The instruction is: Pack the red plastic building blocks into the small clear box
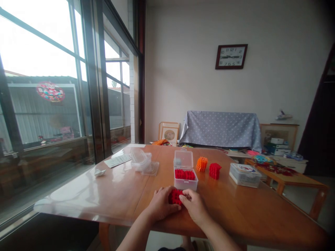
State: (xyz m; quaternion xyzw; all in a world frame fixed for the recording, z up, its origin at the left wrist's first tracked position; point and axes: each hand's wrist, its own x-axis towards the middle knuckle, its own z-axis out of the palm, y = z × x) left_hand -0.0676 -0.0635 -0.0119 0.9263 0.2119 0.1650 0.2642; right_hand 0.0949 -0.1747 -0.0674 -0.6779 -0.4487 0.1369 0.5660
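Between my two hands is a red knobbly block [176, 196] with small gaps in its surface. My left hand [161, 203] is closed around its left side, thumb along the near edge. On the right side, the thumb and fingers of my right hand [194, 205] pinch the same block. Just beyond my hands stands a clear plastic box [186, 185], lid raised at the back. Inside it lie red knobbly pieces [184, 174] of the same look. To the box's right stand an orange ridged bundle [201, 164] and a red ridged bundle [215, 171].
A closed clear box [245, 175] sits at the table's right side. Left of centre are clear plastic containers [142, 161], a printed sheet [117, 160] and a small crumpled white piece [99, 172]. A low wooden table [300, 182] stands at the right.
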